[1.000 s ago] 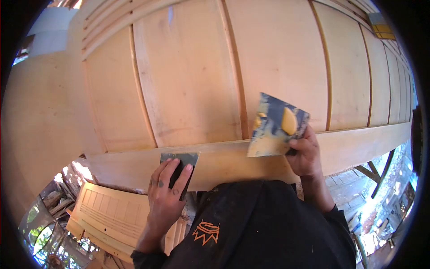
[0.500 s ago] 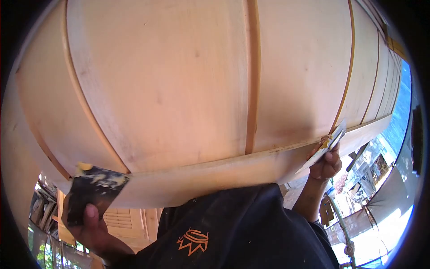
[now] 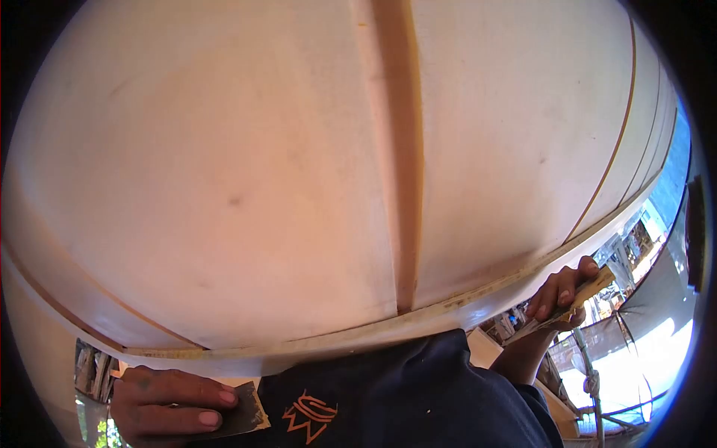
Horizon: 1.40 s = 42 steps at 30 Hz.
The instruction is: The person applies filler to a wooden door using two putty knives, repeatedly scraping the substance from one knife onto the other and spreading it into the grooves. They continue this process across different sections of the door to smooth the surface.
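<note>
My left hand [image 3: 168, 403] is low at the left, its fingers closed over a dark, flat putty scraper [image 3: 250, 414]. Yellowish putty clings to the scraper's free edge, which points right. At the lower right, my right hand [image 3: 556, 295] grips a second flat scraper [image 3: 596, 287] with tan putty along it; part of the blade is hidden by the fingers. Both hands are just below the near edge of a large pale wooden panel [image 3: 246, 201]. No contact between either blade and the wood is visible.
A darker upright strip [image 3: 403, 164] divides the panel, and a ledge [image 3: 336, 340] runs along its near edge. My dark shirt [image 3: 373, 396] is close below. Stacked wood pieces [image 3: 93, 369] are at the left; a pole [image 3: 590, 381] stands at the right.
The view has come closer to the panel. My left hand has lowered and turned its scraper to point right. My right hand has dropped, its fingers now on top of its scraper.
</note>
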{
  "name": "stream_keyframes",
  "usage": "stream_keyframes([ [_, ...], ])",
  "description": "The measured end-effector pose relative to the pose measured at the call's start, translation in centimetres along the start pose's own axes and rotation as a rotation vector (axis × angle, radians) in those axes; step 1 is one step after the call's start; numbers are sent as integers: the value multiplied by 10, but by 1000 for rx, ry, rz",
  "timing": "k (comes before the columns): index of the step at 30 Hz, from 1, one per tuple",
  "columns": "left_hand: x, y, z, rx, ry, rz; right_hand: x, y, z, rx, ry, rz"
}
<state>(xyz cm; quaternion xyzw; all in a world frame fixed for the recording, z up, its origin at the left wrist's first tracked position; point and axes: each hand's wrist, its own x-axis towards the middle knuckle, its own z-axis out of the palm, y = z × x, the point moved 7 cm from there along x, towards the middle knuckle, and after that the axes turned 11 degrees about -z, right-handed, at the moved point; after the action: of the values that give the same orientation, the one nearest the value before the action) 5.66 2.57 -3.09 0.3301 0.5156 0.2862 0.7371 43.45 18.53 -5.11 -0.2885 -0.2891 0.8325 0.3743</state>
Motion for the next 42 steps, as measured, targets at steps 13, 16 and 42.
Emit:
stream_keyframes([
  [13,22,-11,1,42,114,-24,20,8,-1,266,-174,102],
  [16,36,-2,1,28,-77,44,23,4,3,172,-168,127],
  [42,33,115,141,1179,295,121,-10,37,72,-134,-18,278],
])
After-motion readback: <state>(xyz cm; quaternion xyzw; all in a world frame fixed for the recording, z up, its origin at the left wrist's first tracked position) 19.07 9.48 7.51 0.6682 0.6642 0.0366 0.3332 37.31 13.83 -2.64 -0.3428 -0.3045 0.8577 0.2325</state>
